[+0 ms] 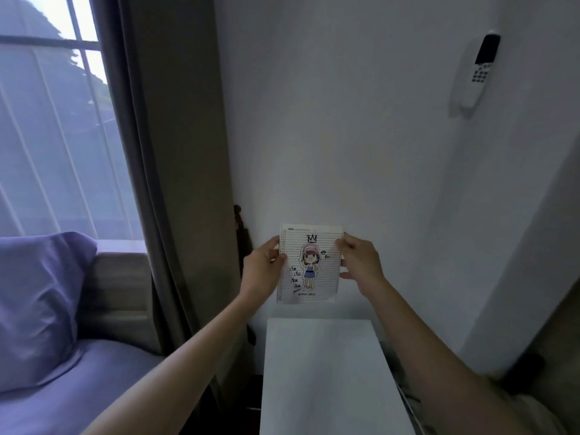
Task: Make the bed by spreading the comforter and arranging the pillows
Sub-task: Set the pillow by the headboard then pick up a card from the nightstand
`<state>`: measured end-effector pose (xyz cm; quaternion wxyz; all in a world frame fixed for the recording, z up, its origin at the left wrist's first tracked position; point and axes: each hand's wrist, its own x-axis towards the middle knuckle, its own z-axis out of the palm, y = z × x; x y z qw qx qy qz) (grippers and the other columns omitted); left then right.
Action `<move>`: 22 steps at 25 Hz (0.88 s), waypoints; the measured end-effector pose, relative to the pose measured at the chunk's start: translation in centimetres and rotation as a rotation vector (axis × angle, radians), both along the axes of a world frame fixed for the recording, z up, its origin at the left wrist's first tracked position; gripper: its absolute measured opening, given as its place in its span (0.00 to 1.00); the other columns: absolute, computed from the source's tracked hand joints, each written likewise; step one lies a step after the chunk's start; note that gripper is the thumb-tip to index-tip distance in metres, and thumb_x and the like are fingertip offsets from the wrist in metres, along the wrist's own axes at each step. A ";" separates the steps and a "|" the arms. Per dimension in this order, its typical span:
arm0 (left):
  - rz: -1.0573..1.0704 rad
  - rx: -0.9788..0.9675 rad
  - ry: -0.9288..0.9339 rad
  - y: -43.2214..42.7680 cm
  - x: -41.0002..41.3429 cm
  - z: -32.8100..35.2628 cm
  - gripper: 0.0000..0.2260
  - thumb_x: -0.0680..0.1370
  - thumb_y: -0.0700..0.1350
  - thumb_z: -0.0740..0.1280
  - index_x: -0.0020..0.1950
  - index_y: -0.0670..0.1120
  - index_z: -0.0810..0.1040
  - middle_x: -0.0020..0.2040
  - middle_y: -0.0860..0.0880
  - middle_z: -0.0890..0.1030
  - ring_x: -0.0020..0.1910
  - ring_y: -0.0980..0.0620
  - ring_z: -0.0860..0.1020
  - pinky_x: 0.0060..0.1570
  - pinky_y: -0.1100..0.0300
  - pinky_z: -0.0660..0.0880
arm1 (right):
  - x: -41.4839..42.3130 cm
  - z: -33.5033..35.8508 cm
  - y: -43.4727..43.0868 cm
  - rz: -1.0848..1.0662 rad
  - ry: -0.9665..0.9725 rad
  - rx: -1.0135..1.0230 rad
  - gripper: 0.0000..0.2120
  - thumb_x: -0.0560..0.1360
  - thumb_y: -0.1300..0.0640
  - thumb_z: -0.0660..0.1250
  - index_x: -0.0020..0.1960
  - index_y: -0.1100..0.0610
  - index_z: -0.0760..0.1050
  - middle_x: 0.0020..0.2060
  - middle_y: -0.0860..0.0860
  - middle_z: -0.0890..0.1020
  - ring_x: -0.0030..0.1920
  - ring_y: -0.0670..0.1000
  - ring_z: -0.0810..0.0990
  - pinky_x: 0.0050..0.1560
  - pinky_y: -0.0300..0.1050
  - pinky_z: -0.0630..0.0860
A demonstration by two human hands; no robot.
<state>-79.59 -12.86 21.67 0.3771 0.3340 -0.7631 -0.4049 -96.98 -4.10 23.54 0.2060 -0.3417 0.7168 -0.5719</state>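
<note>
A purple pillow (37,309) leans upright against the beige headboard (120,296) at the far left, on a purple sheet (94,390). No comforter is in view. Both hands are away from the bed, up by the white wall. My left hand (262,270) pinches the left edge of a lined paper sheet with a cartoon girl drawing (310,265), and my right hand (361,265) holds its right edge. The sheet is held upright above a white bedside table (326,372).
A grey-brown curtain (169,152) hangs beside the window (53,127), between the bed and the wall corner. A white remote in a wall holder (477,70) is mounted at the upper right. A white panel edge (533,246) runs along the right.
</note>
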 end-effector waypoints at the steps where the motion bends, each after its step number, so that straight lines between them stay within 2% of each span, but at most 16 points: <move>1: 0.027 -0.014 -0.089 0.3 -0.5 -2.2 0.11 0.79 0.39 0.60 0.58 0.49 0.75 0.46 0.48 0.84 0.45 0.50 0.82 0.44 0.59 0.77 | -0.2 -2.1 -0.1 -0.016 0.027 0.057 0.11 0.78 0.53 0.61 0.50 0.42 0.80 0.46 0.52 0.85 0.48 0.55 0.83 0.49 0.56 0.81; 3: 0.001 0.080 -0.250 1.0 -1.3 -6.6 0.18 0.79 0.38 0.57 0.68 0.48 0.69 0.54 0.46 0.82 0.49 0.47 0.80 0.47 0.58 0.75 | -0.3 -6.4 0.2 -0.005 0.002 0.135 0.13 0.79 0.56 0.58 0.47 0.41 0.79 0.47 0.56 0.84 0.47 0.55 0.81 0.54 0.61 0.79; 4: -0.030 0.153 -0.316 1.4 -1.6 -8.9 0.23 0.78 0.38 0.56 0.73 0.50 0.63 0.59 0.46 0.80 0.52 0.48 0.79 0.48 0.58 0.75 | -0.4 -8.7 0.5 0.014 -0.031 0.170 0.16 0.79 0.57 0.57 0.45 0.39 0.77 0.48 0.56 0.83 0.46 0.54 0.80 0.56 0.61 0.78; 6: -0.097 0.286 -0.405 2.2 -1.9 -13.3 0.29 0.77 0.37 0.54 0.77 0.51 0.52 0.65 0.47 0.75 0.58 0.47 0.76 0.51 0.60 0.73 | -0.4 -12.8 1.4 0.055 -0.098 0.248 0.21 0.75 0.58 0.55 0.46 0.33 0.76 0.49 0.51 0.83 0.49 0.53 0.79 0.58 0.58 0.77; 7: -0.132 0.356 -0.432 2.5 -2.0 -15.5 0.31 0.77 0.37 0.55 0.78 0.51 0.49 0.67 0.47 0.73 0.61 0.47 0.75 0.53 0.60 0.73 | -0.6 -14.8 1.7 0.079 -0.122 0.303 0.22 0.72 0.57 0.55 0.50 0.30 0.74 0.51 0.49 0.82 0.51 0.53 0.79 0.57 0.54 0.77; 9: -0.206 0.525 -0.424 3.1 -2.3 -20.3 0.36 0.75 0.38 0.57 0.78 0.54 0.45 0.71 0.50 0.70 0.66 0.48 0.72 0.62 0.58 0.71 | -1.2 -18.9 1.8 0.117 -0.164 0.403 0.28 0.65 0.55 0.56 0.62 0.33 0.69 0.57 0.49 0.80 0.53 0.53 0.77 0.52 0.48 0.72; 10: -0.225 0.594 -0.406 3.4 -2.3 -22.8 0.37 0.73 0.38 0.58 0.78 0.57 0.46 0.72 0.50 0.69 0.67 0.49 0.70 0.66 0.55 0.70 | -1.3 -20.8 2.0 0.133 -0.186 0.442 0.32 0.64 0.55 0.56 0.67 0.36 0.66 0.59 0.50 0.80 0.51 0.53 0.76 0.49 0.47 0.70; 12: -0.235 0.668 -0.384 3.9 -2.1 -27.3 0.38 0.71 0.37 0.60 0.77 0.58 0.48 0.71 0.51 0.69 0.69 0.50 0.69 0.69 0.50 0.69 | -1.7 -24.4 2.5 0.164 -0.215 0.508 0.36 0.63 0.56 0.55 0.70 0.37 0.62 0.58 0.52 0.80 0.48 0.54 0.76 0.46 0.47 0.68; 14: -0.223 0.681 -0.388 4.8 -1.8 -29.4 0.37 0.71 0.37 0.60 0.76 0.59 0.50 0.70 0.53 0.70 0.68 0.51 0.70 0.67 0.50 0.71 | -2.1 -27.3 3.2 0.175 -0.249 0.552 0.36 0.62 0.57 0.55 0.69 0.37 0.64 0.56 0.54 0.80 0.46 0.53 0.76 0.44 0.47 0.67; 16: -0.200 0.690 -0.417 6.0 -1.6 -29.8 0.38 0.72 0.35 0.59 0.75 0.61 0.50 0.70 0.55 0.70 0.65 0.52 0.72 0.58 0.58 0.76 | -2.1 -28.8 3.9 0.180 -0.303 0.560 0.36 0.60 0.58 0.56 0.66 0.34 0.66 0.58 0.53 0.79 0.51 0.55 0.77 0.48 0.47 0.68; 18: -0.208 0.692 -0.440 7.0 -1.6 -29.6 0.38 0.74 0.33 0.58 0.75 0.61 0.47 0.67 0.57 0.70 0.61 0.53 0.72 0.47 0.69 0.73 | -1.9 -29.6 4.5 0.183 -0.344 0.534 0.35 0.60 0.58 0.57 0.64 0.34 0.67 0.59 0.50 0.79 0.56 0.54 0.76 0.53 0.47 0.68; 21: -0.186 0.646 -0.422 8.0 -2.2 -28.9 0.37 0.75 0.33 0.59 0.74 0.61 0.46 0.62 0.58 0.71 0.55 0.53 0.72 0.39 0.76 0.71 | -1.9 -30.4 4.5 0.208 -0.338 0.498 0.35 0.59 0.59 0.57 0.64 0.36 0.68 0.57 0.47 0.80 0.56 0.51 0.77 0.55 0.48 0.70; 22: -0.177 0.645 -0.417 8.2 -2.3 -28.7 0.37 0.75 0.33 0.59 0.74 0.60 0.46 0.62 0.58 0.71 0.55 0.54 0.72 0.36 0.77 0.72 | -2.2 -30.9 4.3 0.211 -0.335 0.471 0.36 0.58 0.59 0.58 0.64 0.37 0.69 0.57 0.46 0.81 0.58 0.52 0.77 0.58 0.50 0.71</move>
